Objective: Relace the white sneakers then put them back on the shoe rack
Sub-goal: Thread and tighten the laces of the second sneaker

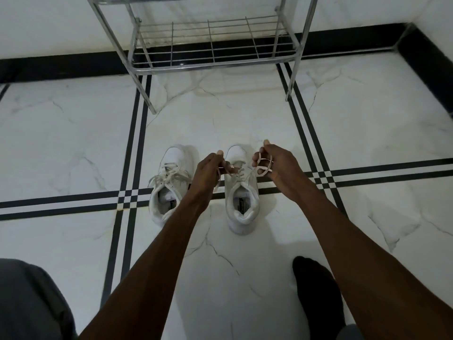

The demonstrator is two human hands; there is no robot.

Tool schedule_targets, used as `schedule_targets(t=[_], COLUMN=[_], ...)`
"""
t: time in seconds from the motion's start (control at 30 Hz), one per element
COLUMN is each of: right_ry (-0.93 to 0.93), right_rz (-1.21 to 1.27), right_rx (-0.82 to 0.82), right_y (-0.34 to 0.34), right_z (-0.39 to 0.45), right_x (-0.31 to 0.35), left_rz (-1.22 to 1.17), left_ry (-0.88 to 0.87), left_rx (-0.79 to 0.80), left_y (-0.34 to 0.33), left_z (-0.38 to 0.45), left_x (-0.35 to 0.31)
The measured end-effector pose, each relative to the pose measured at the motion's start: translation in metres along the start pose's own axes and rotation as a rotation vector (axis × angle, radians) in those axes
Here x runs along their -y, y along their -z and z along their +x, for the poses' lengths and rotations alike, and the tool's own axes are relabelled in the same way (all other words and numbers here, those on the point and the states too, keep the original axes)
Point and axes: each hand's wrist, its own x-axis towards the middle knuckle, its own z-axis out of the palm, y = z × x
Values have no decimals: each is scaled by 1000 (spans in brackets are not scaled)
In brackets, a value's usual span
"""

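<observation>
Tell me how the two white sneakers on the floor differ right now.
The left sneaker lies untouched, its lace ends loose across its top; the right sneaker has its lace ends held out by the left hand and right hand. The left one is partly hidden by the forearm; the right shows whole. Both are white, toes toward the shoe rack.

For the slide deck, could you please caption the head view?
Both hands, left and right, pull the lace ends of the right-hand white leather sneaker before a chrome wire shoe rack.
</observation>
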Motion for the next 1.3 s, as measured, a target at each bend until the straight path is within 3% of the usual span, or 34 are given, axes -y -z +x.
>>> schedule_targets(t=[0.17, 0.4, 0.67, 0.93, 1.13, 1.3], right_ry=[112, 60, 25, 40, 43, 55], right_rz=[-323, -455, -387, -401, -408, -436], right_rx=[47, 110, -131, 103, -110, 1], right_y=[-3, -7, -14, -15, -25, -20], right_z=[4, 10, 14, 12, 15, 14], right_x=[-5, -5, -8, -8, -11, -9], left_rz=[107, 362, 503, 561, 506, 178], left_ry=[-90, -252, -338, -336, -305, -113], left_rx=[37, 69, 94, 93, 91, 114], left_y=[-7, -1, -3, -8, -11, 2], left_z=[6, 8, 13, 14, 18, 22], left_x=[5, 5, 7, 3, 8, 11])
